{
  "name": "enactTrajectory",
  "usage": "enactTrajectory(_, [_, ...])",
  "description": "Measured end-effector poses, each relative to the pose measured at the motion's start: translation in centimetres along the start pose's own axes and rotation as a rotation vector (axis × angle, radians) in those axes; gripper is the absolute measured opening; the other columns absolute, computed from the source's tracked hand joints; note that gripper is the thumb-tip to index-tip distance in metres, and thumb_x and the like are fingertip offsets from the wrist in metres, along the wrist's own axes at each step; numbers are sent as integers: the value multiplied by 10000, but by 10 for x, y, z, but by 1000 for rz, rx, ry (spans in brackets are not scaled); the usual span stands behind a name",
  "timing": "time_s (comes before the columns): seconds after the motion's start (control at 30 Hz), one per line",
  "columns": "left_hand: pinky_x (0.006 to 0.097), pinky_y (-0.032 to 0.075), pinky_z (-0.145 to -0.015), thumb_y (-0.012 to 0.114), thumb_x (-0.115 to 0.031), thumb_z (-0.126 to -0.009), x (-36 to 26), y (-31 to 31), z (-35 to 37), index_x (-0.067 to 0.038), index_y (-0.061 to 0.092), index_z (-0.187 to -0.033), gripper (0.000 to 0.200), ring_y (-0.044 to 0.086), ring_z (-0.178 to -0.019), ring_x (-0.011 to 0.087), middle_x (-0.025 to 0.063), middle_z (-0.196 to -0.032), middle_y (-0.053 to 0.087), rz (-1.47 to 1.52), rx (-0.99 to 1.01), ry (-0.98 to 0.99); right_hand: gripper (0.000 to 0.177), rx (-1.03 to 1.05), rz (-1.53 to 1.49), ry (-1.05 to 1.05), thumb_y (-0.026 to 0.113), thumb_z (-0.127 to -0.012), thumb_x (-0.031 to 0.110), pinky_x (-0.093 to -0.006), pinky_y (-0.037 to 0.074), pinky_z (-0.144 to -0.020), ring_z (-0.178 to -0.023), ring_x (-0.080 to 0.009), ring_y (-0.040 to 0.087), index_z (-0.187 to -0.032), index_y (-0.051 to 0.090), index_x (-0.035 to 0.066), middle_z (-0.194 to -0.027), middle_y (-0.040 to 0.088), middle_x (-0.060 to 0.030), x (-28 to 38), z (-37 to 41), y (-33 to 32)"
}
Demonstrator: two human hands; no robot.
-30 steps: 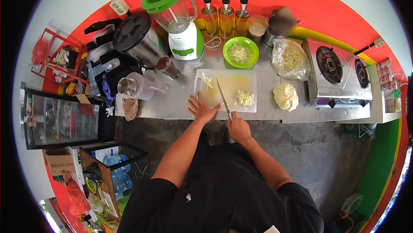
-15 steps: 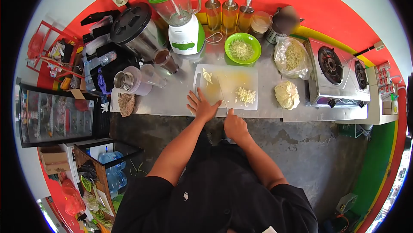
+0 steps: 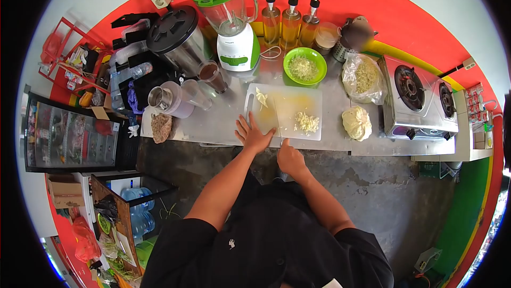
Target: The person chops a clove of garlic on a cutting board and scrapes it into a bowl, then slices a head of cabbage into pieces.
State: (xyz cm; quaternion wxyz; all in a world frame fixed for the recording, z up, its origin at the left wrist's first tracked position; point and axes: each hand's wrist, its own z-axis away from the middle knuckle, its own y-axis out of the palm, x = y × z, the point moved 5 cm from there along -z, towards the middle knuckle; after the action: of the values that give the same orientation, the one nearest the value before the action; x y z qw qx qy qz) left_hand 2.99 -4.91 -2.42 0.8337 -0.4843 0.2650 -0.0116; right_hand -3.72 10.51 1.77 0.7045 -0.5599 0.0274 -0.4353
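Note:
A white cutting board (image 3: 290,90) lies near the front edge of the steel counter. My right hand (image 3: 290,158) is closed round the handle of a knife (image 3: 277,115), whose thin blade points away from me across the board. Resting at the board's lower left, my left hand (image 3: 256,134) has its fingers spread, with the thumb close to the blade. Finely chopped pale pieces (image 3: 306,122) sit in a small heap right of the knife. A few larger pale leaf pieces (image 3: 261,97) lie at the board's upper left. A cabbage-like pale head (image 3: 356,123) stands to the right.
Behind the board is a green bowl (image 3: 304,66) of shredded pale vegetable, beside a plastic bag (image 3: 364,78) of similar shreds. A blender (image 3: 237,48), pump bottles (image 3: 290,24) and a dark-lidded steel container (image 3: 178,35) line the back. A gas stove (image 3: 418,99) stands at right.
The view has shifted slightly, so the counter and its things appear a little further right. Both hands keep nearly the same pose, and the knife stays in my right hand over the board.

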Motion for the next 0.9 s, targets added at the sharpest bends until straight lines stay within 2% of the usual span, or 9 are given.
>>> enactTrajectory(0.3, [587,12,-1223,704,-651,-814,4,-10,7,-144,67,-1638,1158,-61,-1552,429,233,-1684,-40,-41,-44,74,471,-82,-60,78,520,-983,223,-541,580,-770,-829,-468,713,-1280,408,-126,-885,706,-300,-40,1,-8])
enactTrajectory(0.33, [586,118,-1203,738,-513,-834,0,-16,12,-135,177,-1611,1030,91,-1523,435,229,-1651,111,-58,-165,103,471,-89,-69,76,520,-983,223,-541,580,-770,-829,-468,713,-1280,408,-126,-885,706,-300,-45,1,-12])
enactTrajectory(0.37, [586,118,-1203,738,-513,-834,-2,-20,10,-135,177,-1611,1030,91,-1523,435,229,-1651,111,-64,-166,107,457,-105,-94,71,516,-991,239,-552,574,-763,-825,-479,705,-1264,412,-112,-877,702,-304,-51,4,-16])
enactTrajectory(0.43, [577,238,-1155,746,-317,-844,-8,-31,4,-146,291,-1567,871,259,-1446,421,200,-1585,253,77,-316,194,443,-126,-118,74,511,-998,254,-563,568,-757,-822,-491,698,-1249,416,-98,-869,698,-307,-53,14,-26])
enactTrajectory(0.63, [543,409,-1051,721,-116,-798,-46,-43,-33,-231,436,-1509,775,454,-1282,403,118,-1518,395,30,-292,438,381,-72,-100,-36,525,-1003,286,-616,530,-747,-809,-519,670,-1226,452,-13,-849,685,-309,-62,28,-33])
enactTrajectory(0.67, [516,442,-1022,717,-104,-787,-50,-43,-36,-194,552,-1420,660,482,-1243,406,105,-1449,467,37,-326,448,371,-73,-104,-56,529,-1001,293,-621,526,-750,-812,-523,667,-1223,459,4,-853,686,-307,-63,28,-31])
enactTrajectory(0.77, [474,456,-1019,718,-90,-810,-46,-38,-57,-154,627,-1335,536,500,-1211,366,84,-1364,521,41,-244,471,353,-104,-107,-59,546,-993,300,-627,517,-744,-827,-532,659,-1214,471,36,-868,688,-305,-68,31,-28])
enactTrajectory(0.8, [431,474,-1002,706,-42,-806,-49,-41,-52,-103,697,-1184,383,540,-1143,343,85,-1234,587,126,-284,489,348,-146,-147,-34,555,-988,293,-631,512,-744,-825,-536,655,-1205,472,35,-861,684,-311,-71,33,-30])
enactTrajectory(0.9, [424,477,-998,687,0,-812,-55,-35,-36,-66,707,-1102,298,567,-1118,331,104,-1155,616,230,-266,586,339,-192,-230,-20,573,-978,275,-639,499,-743,-816,-542,645,-1193,475,31,-842,674,-322,-82,33,-38])
